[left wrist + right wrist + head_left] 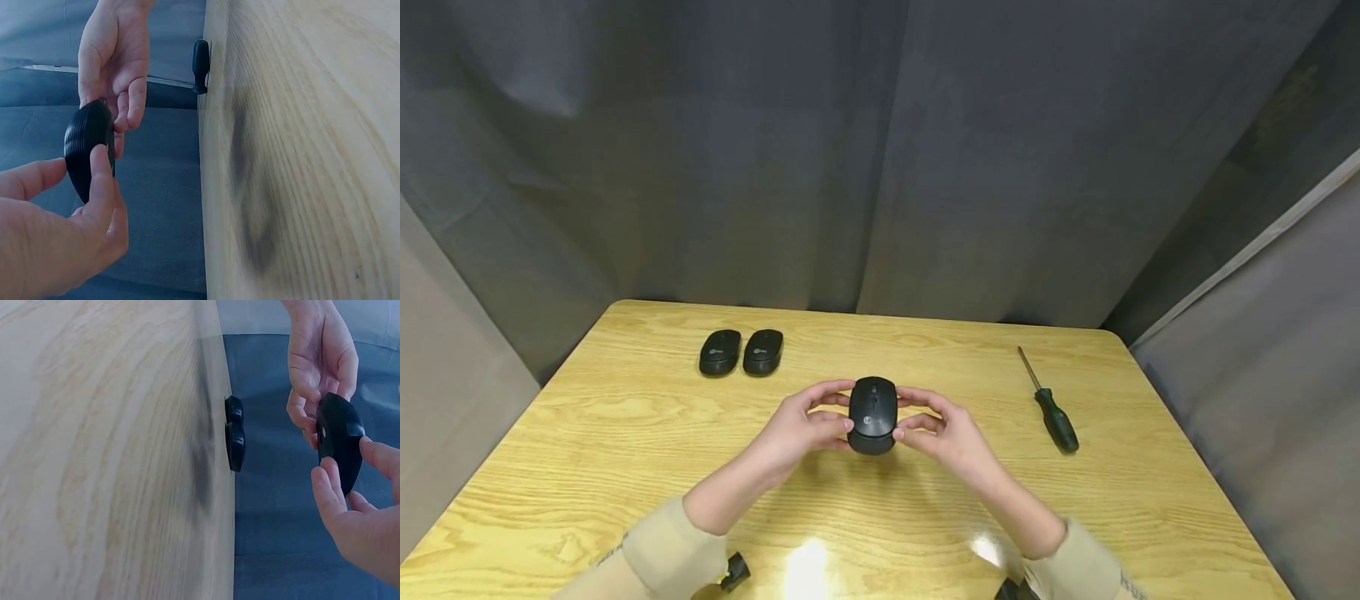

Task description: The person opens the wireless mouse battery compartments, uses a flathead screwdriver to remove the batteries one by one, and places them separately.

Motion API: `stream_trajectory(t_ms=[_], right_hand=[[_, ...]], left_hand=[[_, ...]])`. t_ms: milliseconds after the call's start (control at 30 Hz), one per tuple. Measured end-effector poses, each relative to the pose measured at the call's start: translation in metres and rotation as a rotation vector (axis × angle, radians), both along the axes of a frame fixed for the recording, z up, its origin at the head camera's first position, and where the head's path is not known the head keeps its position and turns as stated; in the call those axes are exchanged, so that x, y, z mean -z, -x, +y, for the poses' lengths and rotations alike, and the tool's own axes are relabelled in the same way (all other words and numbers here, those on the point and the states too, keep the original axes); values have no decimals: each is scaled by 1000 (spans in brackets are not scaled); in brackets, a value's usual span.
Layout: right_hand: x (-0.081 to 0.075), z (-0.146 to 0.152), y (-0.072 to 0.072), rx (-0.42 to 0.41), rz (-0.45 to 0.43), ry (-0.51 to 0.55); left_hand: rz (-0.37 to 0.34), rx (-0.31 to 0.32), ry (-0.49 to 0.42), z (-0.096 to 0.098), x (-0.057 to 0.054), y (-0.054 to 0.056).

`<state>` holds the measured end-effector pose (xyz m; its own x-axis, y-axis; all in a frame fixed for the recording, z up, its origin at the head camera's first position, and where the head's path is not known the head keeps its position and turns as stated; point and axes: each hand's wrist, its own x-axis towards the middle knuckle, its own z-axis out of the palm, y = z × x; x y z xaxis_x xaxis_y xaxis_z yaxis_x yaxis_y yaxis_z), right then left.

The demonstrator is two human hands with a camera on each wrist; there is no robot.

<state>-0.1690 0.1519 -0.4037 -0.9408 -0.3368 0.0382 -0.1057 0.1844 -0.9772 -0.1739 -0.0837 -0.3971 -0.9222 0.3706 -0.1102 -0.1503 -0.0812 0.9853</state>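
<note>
Left hand (797, 431) and right hand (950, 433), in the head view, pinch a black, rounded plastic computer mouse (873, 408) from opposite sides above the middle of a yellow wood-grain table (625, 454), a grip that probably keeps it steady and its top uncovered. Two matching black mice (763, 354) sit side by side near the far left corner, perhaps set aside; a dark-green-handled screwdriver (1057, 421) lies toward the right edge. Dark grey fabric curtains (775, 167) hang behind. Left wrist view: fingertips press the mouse's ribbed surface. Right wrist view: the mouse is raised, apart from the tabletop.
</note>
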Motion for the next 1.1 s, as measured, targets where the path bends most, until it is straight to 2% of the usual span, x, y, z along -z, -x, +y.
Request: stream_trajectory(t_ms=[200,400,700,900,1100], right_hand=[[1,3,0,8,29,17],[1,2,0,32,65,26],[2,-4,-3,30,209,55],[2,-5,-4,72,245,30],[4,-5,-4,79,275,11]], left_hand=[[34,30,13,-1,0,1],[84,6,49,-1,0,3],[101,-49,45,-1,1,4],[118,-44,48,1,1,3],[126,-61,69,3,4,2]])
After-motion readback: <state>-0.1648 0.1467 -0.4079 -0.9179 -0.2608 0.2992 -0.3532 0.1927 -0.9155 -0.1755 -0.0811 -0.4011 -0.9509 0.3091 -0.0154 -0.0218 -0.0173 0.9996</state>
